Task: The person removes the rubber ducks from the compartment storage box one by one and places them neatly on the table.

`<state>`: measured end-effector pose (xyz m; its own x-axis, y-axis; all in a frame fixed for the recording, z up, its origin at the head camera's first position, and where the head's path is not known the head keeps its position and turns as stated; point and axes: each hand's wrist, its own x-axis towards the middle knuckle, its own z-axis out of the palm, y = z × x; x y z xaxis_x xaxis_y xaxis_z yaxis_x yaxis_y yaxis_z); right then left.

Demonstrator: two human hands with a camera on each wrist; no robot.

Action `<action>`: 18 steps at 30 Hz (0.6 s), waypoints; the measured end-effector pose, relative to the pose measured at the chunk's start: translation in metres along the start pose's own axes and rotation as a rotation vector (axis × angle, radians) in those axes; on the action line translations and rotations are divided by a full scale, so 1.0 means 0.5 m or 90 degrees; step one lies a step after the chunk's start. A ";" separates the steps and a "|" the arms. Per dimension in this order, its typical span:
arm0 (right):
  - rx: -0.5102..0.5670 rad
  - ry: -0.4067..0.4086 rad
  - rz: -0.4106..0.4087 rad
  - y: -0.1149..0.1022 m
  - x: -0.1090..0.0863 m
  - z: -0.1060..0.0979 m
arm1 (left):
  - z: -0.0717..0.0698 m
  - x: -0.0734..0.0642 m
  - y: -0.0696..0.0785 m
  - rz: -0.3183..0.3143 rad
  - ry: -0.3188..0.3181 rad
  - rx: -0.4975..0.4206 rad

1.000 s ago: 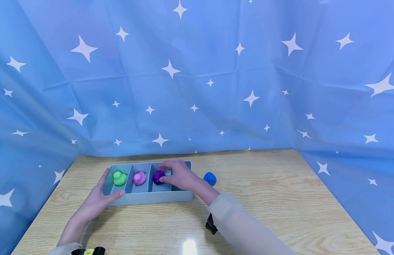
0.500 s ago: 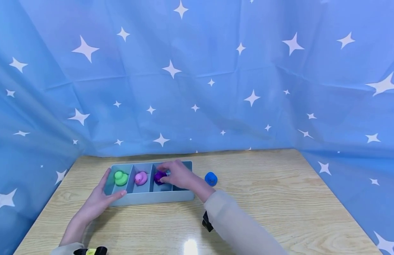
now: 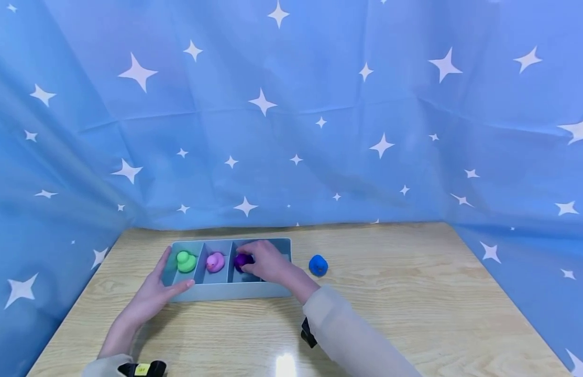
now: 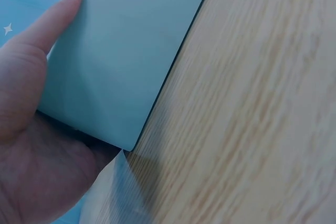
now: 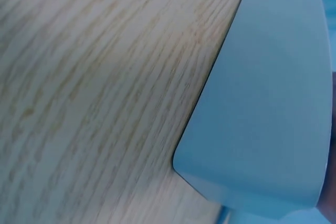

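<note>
A pale blue-grey divided box stands on the table, split into compartments in a row. My left hand holds its left end, thumb along the front wall's rim and fingers by the end wall. In the left wrist view the thumb lies against the box's long side. With thumb and fingers, my right hand pinches a purple rubber duck down in the third compartment, partly covering it. A green rubber duck sits in the first compartment, a pink rubber duck in the second. The right hand hides much of the fourth.
A blue rubber duck stands on the wooden table, just right of the box. A blue star-patterned cloth hangs behind the table and along both sides.
The whole head view has shifted slightly, so everything appears a little further right. Both hands, the box and the ducks keep nearly the same places relative to one another.
</note>
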<state>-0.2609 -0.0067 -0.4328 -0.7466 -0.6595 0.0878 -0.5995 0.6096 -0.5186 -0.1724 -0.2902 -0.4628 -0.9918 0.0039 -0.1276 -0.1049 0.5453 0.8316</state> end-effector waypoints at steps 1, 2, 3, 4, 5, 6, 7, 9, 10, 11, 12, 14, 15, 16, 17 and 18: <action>-0.001 0.000 0.001 0.001 0.000 0.001 | 0.001 0.000 0.000 0.001 0.001 -0.001; -0.001 0.000 0.003 0.002 0.000 0.002 | 0.001 0.000 0.000 0.002 0.002 0.000; 0.001 0.001 0.005 0.002 0.000 0.003 | 0.001 0.001 0.000 0.003 0.000 0.000; 0.001 0.002 0.007 0.003 0.001 0.003 | 0.001 0.001 0.000 0.004 0.000 0.000; 0.000 0.004 0.008 0.002 0.001 0.004 | 0.001 0.001 0.000 0.005 0.001 0.000; 0.000 0.005 0.009 0.002 0.002 0.005 | 0.001 0.001 0.000 0.007 0.001 0.001; 0.000 0.006 0.009 0.002 0.004 0.006 | 0.000 0.001 -0.001 0.008 0.002 0.000; 0.000 0.008 0.013 0.002 0.004 0.006 | 0.000 0.002 -0.001 0.008 0.001 0.000; -0.002 0.009 0.015 0.001 0.004 0.007 | 0.000 0.001 -0.001 0.008 0.002 0.000; -0.005 0.010 0.017 0.000 0.004 0.007 | 0.000 0.002 -0.001 0.010 0.003 0.002; -0.008 0.010 0.018 0.000 0.005 0.007 | -0.001 0.002 -0.002 0.011 0.001 0.003; -0.019 0.011 0.018 -0.002 0.005 0.008 | -0.001 0.002 -0.003 0.009 0.000 0.003; -0.024 0.009 0.020 -0.004 0.005 0.008 | -0.001 0.002 -0.003 0.012 0.001 0.003; -0.033 0.009 0.020 -0.005 0.005 0.008 | -0.001 0.002 -0.003 0.013 0.001 0.003; -0.039 0.006 0.022 -0.006 0.005 0.008 | -0.001 0.002 -0.003 0.014 0.002 0.003; -0.045 0.004 0.023 -0.007 0.005 0.008 | -0.001 0.002 -0.003 0.013 -0.002 0.001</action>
<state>-0.2592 -0.0122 -0.4343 -0.7699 -0.6337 0.0752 -0.5907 0.6631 -0.4598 -0.1732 -0.2911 -0.4638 -0.9936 0.0174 -0.1113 -0.0839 0.5458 0.8337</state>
